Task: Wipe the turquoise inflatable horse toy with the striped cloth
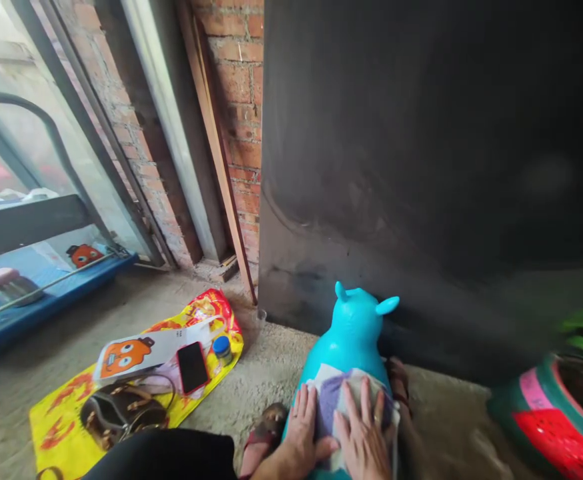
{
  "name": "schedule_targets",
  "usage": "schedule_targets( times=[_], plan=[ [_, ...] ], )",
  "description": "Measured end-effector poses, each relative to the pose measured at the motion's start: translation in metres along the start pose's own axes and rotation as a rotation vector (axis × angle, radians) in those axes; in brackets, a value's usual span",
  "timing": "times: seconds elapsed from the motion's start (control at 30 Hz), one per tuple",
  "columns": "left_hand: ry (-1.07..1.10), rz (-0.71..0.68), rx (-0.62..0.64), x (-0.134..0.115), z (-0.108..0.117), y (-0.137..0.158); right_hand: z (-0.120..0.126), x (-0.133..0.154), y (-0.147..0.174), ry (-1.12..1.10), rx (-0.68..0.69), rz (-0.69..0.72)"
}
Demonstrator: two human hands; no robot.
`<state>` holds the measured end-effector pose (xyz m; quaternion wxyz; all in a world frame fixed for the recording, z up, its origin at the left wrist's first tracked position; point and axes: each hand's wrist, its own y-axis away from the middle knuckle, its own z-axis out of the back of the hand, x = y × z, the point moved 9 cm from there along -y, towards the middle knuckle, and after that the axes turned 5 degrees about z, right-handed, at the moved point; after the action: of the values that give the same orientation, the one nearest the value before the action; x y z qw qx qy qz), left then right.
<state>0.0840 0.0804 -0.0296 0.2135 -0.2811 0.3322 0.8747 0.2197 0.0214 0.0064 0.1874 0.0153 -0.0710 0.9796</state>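
Both hands press flat, fingers spread and gripping nothing: left hand and right hand lie on a white-and-purple folded cloth. It drapes the back of a turquoise inflatable animal-shaped toy (ears up) standing on the concrete floor by the dark wall. Nearer the floor's left edge, a black phone rests on a yellow printed mat.

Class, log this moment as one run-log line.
left hand on cloth | right hand on cloth | cloth on turquoise toy
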Motion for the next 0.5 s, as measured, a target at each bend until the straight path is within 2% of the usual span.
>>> schedule_targets(
  times=[0.13, 0.23, 0.37, 0.5],
  plan=[
    [0.023, 0.071, -0.015, -0.012, 0.016, -0.025, 0.015, -0.002, -0.041, -0.042, 0.076, -0.051],
    [0.018, 0.083, -0.018, -0.016, 0.017, -0.025, 0.016, 0.0, -0.042, -0.034, 0.093, -0.094],
    [-0.011, 0.037, 0.04, -0.012, 0.009, 0.007, 0.007, 0.006, 0.0, 0.031, 0.036, -0.135],
    [-0.152, 0.103, 0.193, 0.003, 0.003, 0.044, -0.001, 0.013, 0.061, 0.164, -0.154, -0.007]
  ],
)
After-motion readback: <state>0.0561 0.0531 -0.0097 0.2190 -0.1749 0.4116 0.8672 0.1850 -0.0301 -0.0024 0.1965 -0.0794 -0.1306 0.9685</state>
